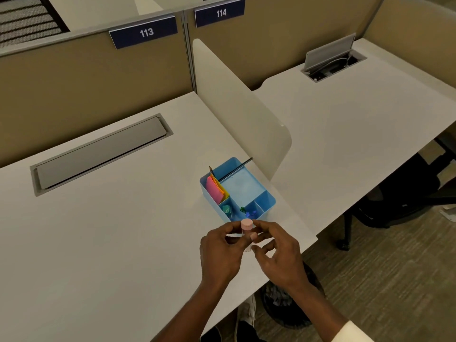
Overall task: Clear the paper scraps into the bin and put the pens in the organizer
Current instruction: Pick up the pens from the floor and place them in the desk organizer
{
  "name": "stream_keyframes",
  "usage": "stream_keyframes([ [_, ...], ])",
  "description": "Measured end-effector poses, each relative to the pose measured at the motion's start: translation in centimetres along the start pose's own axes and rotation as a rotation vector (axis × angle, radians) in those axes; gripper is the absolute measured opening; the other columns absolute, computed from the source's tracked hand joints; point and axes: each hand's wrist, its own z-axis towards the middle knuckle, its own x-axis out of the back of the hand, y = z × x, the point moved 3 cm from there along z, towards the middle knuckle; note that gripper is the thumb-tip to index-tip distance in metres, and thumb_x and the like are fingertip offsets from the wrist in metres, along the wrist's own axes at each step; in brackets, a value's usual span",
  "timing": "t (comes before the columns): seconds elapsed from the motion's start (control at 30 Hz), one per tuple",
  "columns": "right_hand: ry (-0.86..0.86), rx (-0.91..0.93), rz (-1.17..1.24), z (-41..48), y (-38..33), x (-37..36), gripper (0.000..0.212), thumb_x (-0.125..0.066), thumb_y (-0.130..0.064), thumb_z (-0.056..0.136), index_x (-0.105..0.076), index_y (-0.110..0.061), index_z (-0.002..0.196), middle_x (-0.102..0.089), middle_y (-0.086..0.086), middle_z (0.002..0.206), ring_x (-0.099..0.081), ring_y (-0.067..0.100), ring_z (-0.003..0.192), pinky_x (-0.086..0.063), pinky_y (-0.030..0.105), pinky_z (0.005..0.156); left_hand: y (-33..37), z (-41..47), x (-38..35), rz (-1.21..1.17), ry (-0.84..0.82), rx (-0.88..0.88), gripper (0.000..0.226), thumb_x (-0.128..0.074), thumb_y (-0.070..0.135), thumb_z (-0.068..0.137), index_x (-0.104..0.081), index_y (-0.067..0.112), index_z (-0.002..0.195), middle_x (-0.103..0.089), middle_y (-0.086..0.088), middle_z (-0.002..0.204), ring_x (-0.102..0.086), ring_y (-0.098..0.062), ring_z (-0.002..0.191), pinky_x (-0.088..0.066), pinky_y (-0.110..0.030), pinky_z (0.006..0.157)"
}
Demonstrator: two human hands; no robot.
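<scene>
A blue organizer (267, 206) with several compartments stands on the white desk (103, 243) near its right edge. A dark pen (235, 170) leans out of its back compartment beside pink and orange sticky notes (214, 190). Just in front of the organizer, my left hand (219, 253) and my right hand (276, 253) hold a small clear tube with a pink cap (246, 224) upright between their fingertips. A dark bin (283, 304) with crumpled paper scraps inside sits on the floor under the desk's right corner, partly hidden by my right arm.
A white divider panel (237, 107) separates this desk from the neighbouring desk (345, 132). A closed grey cable hatch (101, 151) lies in the desk's back left. A dark chair (399, 198) stands under the neighbouring desk. The organizer's front compartments hold small coloured items.
</scene>
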Motion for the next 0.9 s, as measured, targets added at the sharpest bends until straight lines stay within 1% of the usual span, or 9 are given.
stream_keyframes([
  [0.13,-0.098,0.005,0.059,-0.1,0.2,0.2,0.06,-0.087,-0.016,0.082,-0.061,-0.018,0.136,-0.075,-0.005,0.115,-0.073,0.013,0.1,-0.065,0.034,0.081,0.1,-0.5,-0.5,0.011,-0.009,0.005,0.015,-0.055,0.09,0.064,-0.051,0.088,0.078,-0.053,0.062,0.074,-0.056,0.037,0.08,-0.039,-0.002,0.066],
  [0.3,-0.003,-0.024,0.055,-0.2,0.8,0.5,0.058,-0.084,-0.027,0.085,-0.06,-0.02,0.137,-0.076,-0.004,0.114,-0.074,0.013,0.099,-0.065,0.038,0.087,-0.2,-0.4,-1.3,0.008,-0.106,0.005,0.019,-0.072,0.075,0.073,-0.06,0.081,0.086,-0.062,0.055,0.078,-0.064,0.028,0.085,-0.047,0.003,0.064],
  [0.33,0.007,-0.016,0.06,-0.1,1.0,0.6,0.06,-0.083,-0.025,0.085,-0.059,-0.02,0.14,-0.076,-0.004,0.115,-0.074,0.013,0.101,-0.065,0.038,0.088,-0.4,-0.3,-1.3,0.015,-0.113,0.008,0.024,-0.072,0.079,0.071,-0.067,0.073,0.094,-0.065,0.051,0.079,-0.067,0.024,0.086,-0.053,-0.001,0.069],
  [0.37,0.025,-0.006,0.062,0.0,1.1,0.8,0.062,-0.083,-0.024,0.086,-0.057,-0.021,0.142,-0.076,-0.003,0.115,-0.074,0.012,0.101,-0.065,0.036,0.088,-0.8,-0.1,-1.3,0.02,-0.104,0.013,0.044,-0.068,0.087,0.065,-0.073,0.061,0.1,-0.067,0.047,0.081,-0.069,0.02,0.086,-0.058,-0.007,0.075],
  [0.43,0.095,0.01,0.051,0.4,1.4,1.4,0.063,-0.083,-0.027,0.085,-0.057,-0.021,0.142,-0.076,-0.004,0.111,-0.073,0.008,0.098,-0.065,0.031,0.085,-1.4,0.1,-1.2,0.04,-0.043,0.058,0.068,-0.058,0.098,0.058,-0.075,0.046,0.098,-0.07,0.038,0.084,-0.073,0.006,0.083,-0.063,-0.02,0.079],
  [0.5,0.189,0.025,0.043,1.3,1.6,2.2,0.061,-0.081,-0.033,0.084,-0.059,-0.022,0.139,-0.076,-0.006,0.107,-0.072,0.001,0.093,-0.064,0.025,0.08,-1.9,0.4,-1.1,0.094,0.024,0.127,0.06,-0.061,0.091,0.065,-0.074,0.038,0.091,-0.074,0.025,0.085,-0.074,-0.006,0.079,-0.065,-0.031,0.083],
  [0.6,0.266,0.056,0.042,3.3,1.8,3.4,0.057,-0.071,-0.045,0.086,-0.057,-0.027,0.138,-0.075,-0.009,0.106,-0.071,-0.003,0.089,-0.062,0.016,0.079,-2.8,0.7,-1.0,0.139,0.097,0.226,0.045,-0.068,0.076,0.078,-0.071,0.032,0.085,-0.074,0.016,0.084,-0.075,-0.012,0.078,-0.065,-0.04,0.085],
  [0.73,0.294,0.096,0.038,6.5,2.2,4.0,0.051,-0.064,-0.05,0.092,-0.055,-0.028,0.136,-0.078,-0.003,0.105,-0.075,0.008,0.087,-0.063,0.019,0.079,-3.6,1.4,-1.0,0.12,0.131,0.329,0.036,-0.072,0.064,0.086,-0.069,0.028,0.082,-0.075,0.012,0.081,-0.076,-0.013,0.074,-0.066,-0.043,0.084],
  [0.9,0.281,0.144,-0.05,9.0,3.4,3.6,0.033,-0.07,-0.041,0.096,-0.058,-0.029,0.125,-0.075,-0.011,0.101,-0.074,0.004,0.084,-0.064,0.023,0.077,-4.0,2.2,-1.5,0.061,0.116,0.389,0.033,-0.072,0.057,0.09,-0.071,0.025,0.081,-0.076,0.009,0.075,-0.075,-0.011,0.067,-0.067,-0.041,0.081],
])
